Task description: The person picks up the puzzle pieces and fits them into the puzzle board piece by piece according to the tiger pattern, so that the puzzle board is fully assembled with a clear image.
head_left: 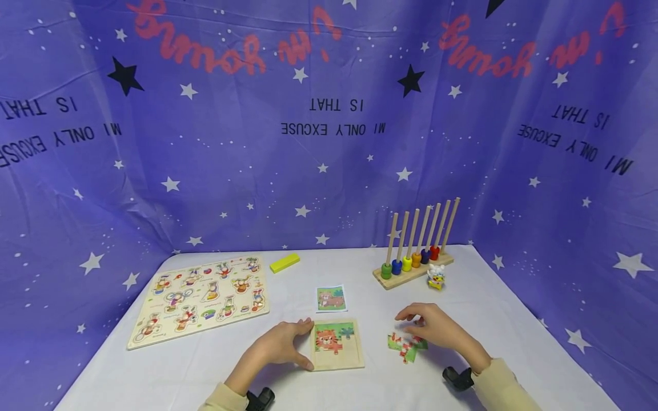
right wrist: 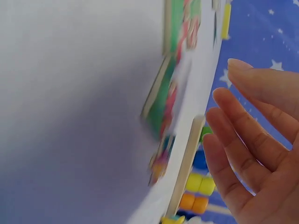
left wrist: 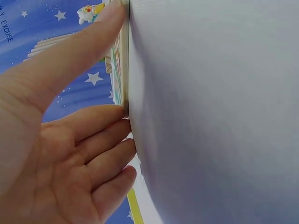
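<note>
A square wooden puzzle board lies at the front middle, partly filled with a picture of an orange tiger head on green. My left hand rests at its left edge, the thumb by the near corner and the fingers by the far corner. In the left wrist view the thumb overlaps the board's edge, with the fingers extended beside it. Loose red and green puzzle pieces lie in a pile on the right. Above them hovers my right hand, thumb and fingers apart, holding nothing.
Behind the board lies a picture card. A large peg puzzle fills the left, near a yellow block. At back right stand a wooden rack of pegs with coloured beads and a small white-and-yellow figurine.
</note>
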A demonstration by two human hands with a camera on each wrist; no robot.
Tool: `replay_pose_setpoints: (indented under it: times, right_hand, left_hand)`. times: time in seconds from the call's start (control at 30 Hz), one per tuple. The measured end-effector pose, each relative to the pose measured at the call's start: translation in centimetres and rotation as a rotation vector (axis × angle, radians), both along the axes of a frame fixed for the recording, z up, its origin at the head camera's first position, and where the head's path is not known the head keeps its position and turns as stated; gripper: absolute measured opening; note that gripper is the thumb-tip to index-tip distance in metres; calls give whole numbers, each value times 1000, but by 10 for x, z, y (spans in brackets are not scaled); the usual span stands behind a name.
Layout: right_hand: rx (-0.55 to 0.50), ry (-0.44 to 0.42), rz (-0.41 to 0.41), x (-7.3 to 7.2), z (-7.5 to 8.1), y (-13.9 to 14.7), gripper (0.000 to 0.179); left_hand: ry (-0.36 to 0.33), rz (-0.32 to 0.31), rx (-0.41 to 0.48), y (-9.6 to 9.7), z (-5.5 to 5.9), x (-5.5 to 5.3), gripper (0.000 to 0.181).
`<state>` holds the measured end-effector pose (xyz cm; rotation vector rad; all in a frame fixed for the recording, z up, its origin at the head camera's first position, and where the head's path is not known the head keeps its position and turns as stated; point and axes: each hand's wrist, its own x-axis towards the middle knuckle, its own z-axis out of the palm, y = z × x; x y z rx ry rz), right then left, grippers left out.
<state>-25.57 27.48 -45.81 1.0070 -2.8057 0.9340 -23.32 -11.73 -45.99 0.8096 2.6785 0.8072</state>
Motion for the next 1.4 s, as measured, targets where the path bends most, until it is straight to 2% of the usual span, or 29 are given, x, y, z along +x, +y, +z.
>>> replay_pose_setpoints:
  times: [0.43,0.83,1.27,1.4]
  right_hand:
    - [37,-2,-41,-8,-2,35,24]
    - [82,-111,-74,-12,-4,42,32]
    - [90,-82,-109,-13,-4,41,29]
    - [79,-69,-83,-14,-1,41,23]
  left_hand:
    - [8,5,-7,0,0,0,92]
    - [16,3,2,1,2,1,92]
    - [13,8,-3,2,-1,0,92]
    - [13,14,-10,2,-1,0,92]
